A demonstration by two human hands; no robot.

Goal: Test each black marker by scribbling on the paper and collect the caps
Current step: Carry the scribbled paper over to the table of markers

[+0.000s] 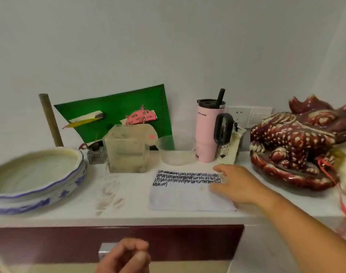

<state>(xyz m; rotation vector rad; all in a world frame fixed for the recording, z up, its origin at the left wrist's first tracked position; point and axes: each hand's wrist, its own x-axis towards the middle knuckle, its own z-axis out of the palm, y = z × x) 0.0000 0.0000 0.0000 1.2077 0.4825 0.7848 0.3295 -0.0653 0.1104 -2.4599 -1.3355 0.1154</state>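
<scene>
Right hand (235,184), fingers loose, rests on the paper (180,198)'s right edge; left hand (126,257) below it, curled, contents unclear.

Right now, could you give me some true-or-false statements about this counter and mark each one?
1. The paper carries black scribbles near its far edge. True.
2. The right hand holds a marker. False: its fingers lie spread on the paper, holding nothing.
3. The pink tumbler stands behind the paper. True.
4. The blue-and-white basin sits right of the paper. False: it sits to the left.
5. The left hand rests on the paper. False: it is low, in front of the drawer.
</scene>
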